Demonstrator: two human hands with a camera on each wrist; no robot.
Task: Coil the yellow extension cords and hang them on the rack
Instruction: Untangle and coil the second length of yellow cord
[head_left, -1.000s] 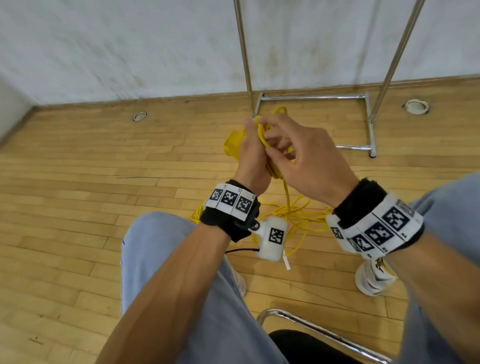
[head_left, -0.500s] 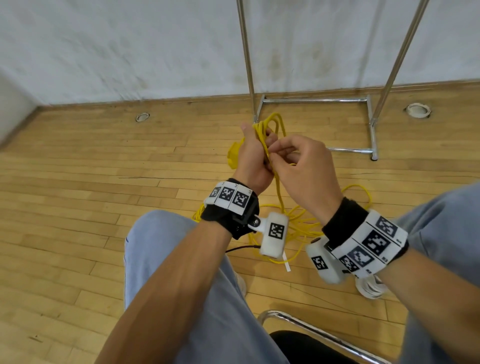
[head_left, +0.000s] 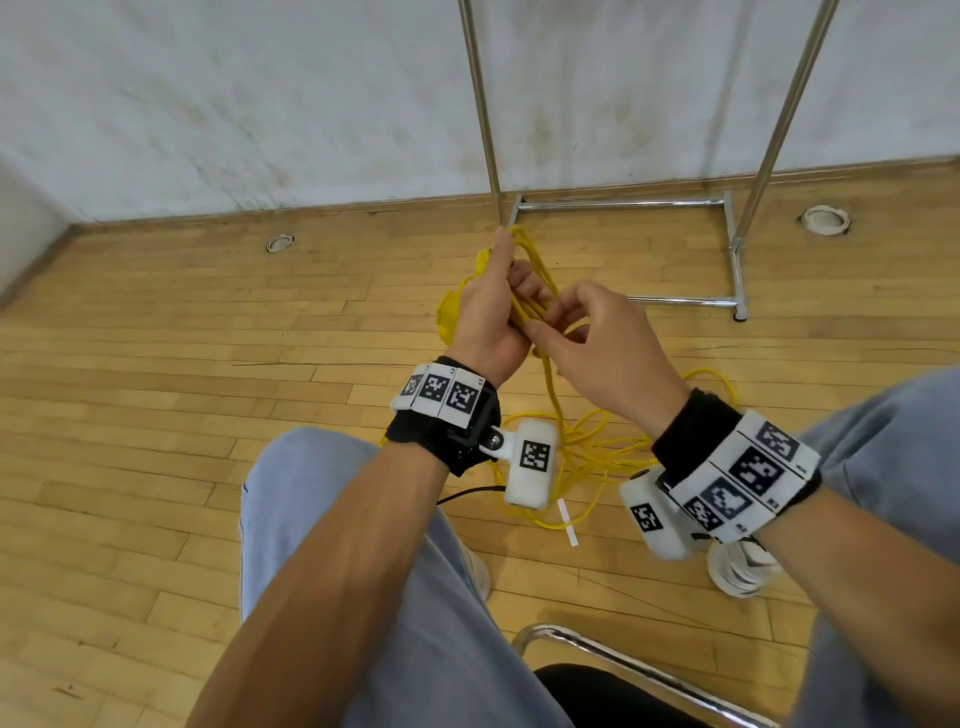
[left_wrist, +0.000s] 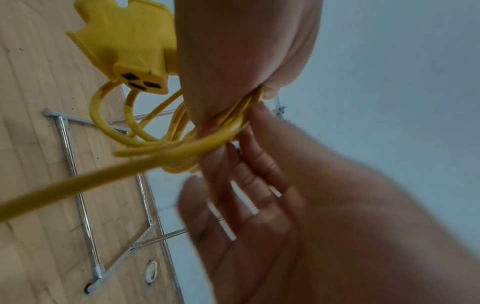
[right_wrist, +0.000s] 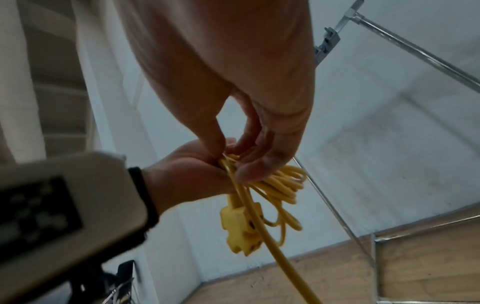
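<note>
Left hand (head_left: 485, 317) is gripping a bunch of cord loops (head_left: 530, 291), fingers curled round them, in front of the rack (head_left: 623, 202). The socket block (left_wrist: 127, 47) is hanging off the bunch just below that hand: chunky moulded yellow plastic, three dark slots on its end face. No containers in view.

Right hand (head_left: 608, 348) is touching the same loops with its fingertips (right_wrist: 246, 172); fingers look loosely bent, but whether they are pinching a strand cannot be told. One strand is running down from the hands to a loose tangle of cord (head_left: 597, 447) lying on the wooden plank floor (head_left: 182, 338), nearer the person than the rack. Cord is smooth, round, thin. Rack is shiny metal tubing.

Versus half a second earlier: right hand is sitting lower and less tightly closed; left hand is still holding the bunch.
</note>
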